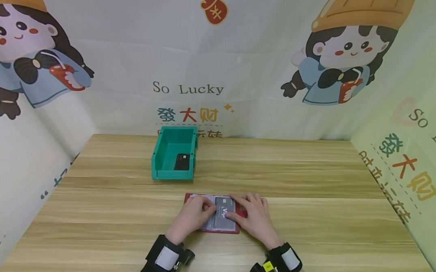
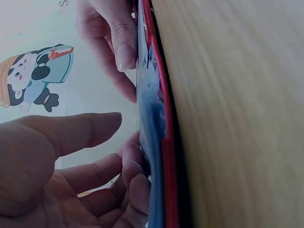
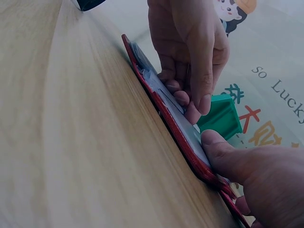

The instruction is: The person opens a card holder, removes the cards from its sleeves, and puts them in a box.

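A red card holder point(image 1: 221, 232) lies spread open on the table, with clear plastic sleeves inside. In its right-hand sleeve shows a dark grey card point(image 1: 222, 223) with pale lettering, partly under the right thumb. My left hand point(image 1: 194, 214) is over the left page, its bent fingertips touching the sleeve near the middle; in the left wrist view its thumb point(image 2: 102, 127) stands apart from the fingers. With its thumb on the card, my right hand point(image 1: 254, 218) rests at the holder's right side; the index fingertip touches the top edge. The right hand's outer fingers are partly hidden.
Behind the holder stands a green bin point(image 1: 173, 176) with a black card point(image 1: 182, 162) lying in it. The wooden table point(image 1: 311, 176) meets a printed cloth backdrop point(image 1: 257, 73) at the back and sides. Both wrists wear black straps with cameras.
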The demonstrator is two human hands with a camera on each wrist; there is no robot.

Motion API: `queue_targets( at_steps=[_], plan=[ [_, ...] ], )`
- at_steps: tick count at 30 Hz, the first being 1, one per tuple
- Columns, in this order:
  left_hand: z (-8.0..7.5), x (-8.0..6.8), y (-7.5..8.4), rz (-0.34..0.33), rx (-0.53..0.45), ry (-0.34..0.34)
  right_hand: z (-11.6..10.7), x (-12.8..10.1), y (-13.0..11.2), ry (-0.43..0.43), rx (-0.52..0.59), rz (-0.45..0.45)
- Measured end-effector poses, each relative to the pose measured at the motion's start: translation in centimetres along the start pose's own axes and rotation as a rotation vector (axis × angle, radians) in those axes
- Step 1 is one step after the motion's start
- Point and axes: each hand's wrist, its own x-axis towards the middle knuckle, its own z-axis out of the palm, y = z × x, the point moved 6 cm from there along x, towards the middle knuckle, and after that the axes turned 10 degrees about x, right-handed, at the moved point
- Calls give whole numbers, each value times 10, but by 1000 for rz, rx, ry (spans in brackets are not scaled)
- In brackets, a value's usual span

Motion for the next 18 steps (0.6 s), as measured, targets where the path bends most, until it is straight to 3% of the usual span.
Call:
queue_targets(
  at_steps=[18],
  plan=[
    [-2,0,0,-49,-24,10,1,0,-1,-7,-3,0]
  ],
)
